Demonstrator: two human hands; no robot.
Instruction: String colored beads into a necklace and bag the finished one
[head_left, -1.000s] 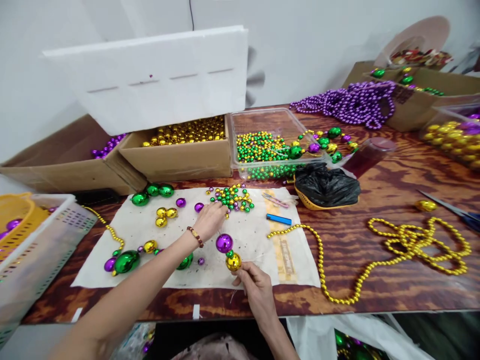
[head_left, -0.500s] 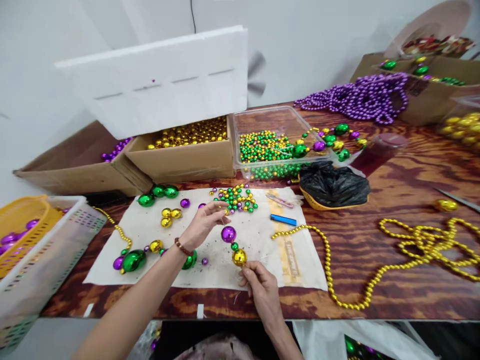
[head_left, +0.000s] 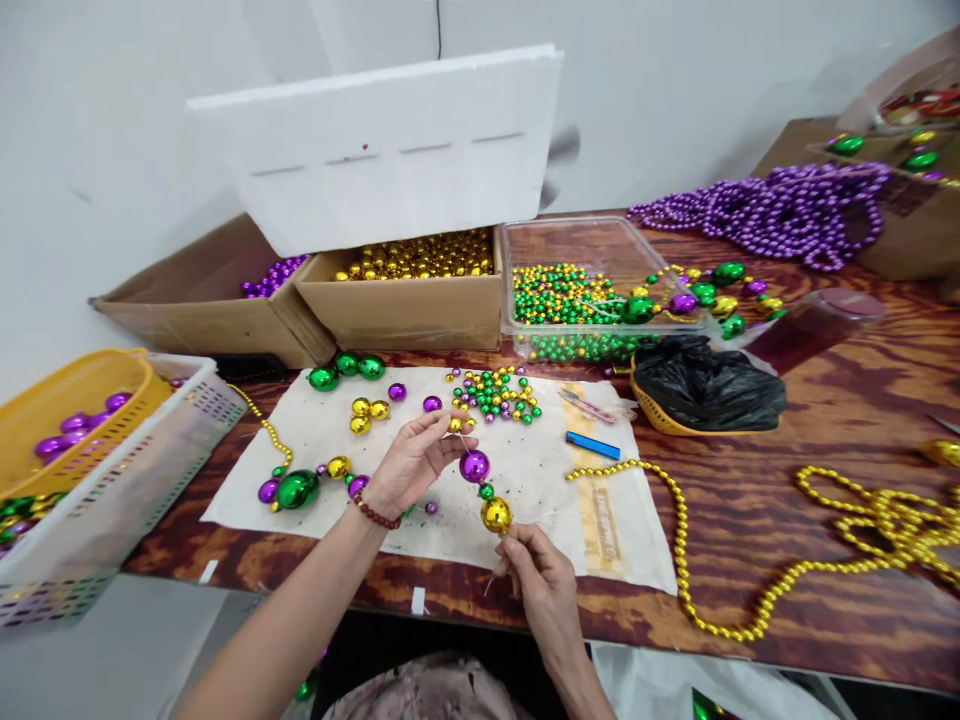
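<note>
On the tabletop (head_left: 847, 405), a black plastic bag (head_left: 705, 385) sits in a small yellow basket (head_left: 654, 411) near a red-lidded jar (head_left: 814, 328).

And there's the pale wall (head_left: 675, 80) spanning the far side, dark cable (head_left: 439, 30) hanging down it, streaky red-brown wooden table (head_left: 840, 400) stretching nearer

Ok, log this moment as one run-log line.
left hand: holds small gold bead | right hand: pinches thread below gold ball | between hands: purple ball, green bead | beneath: white cloth
</note>
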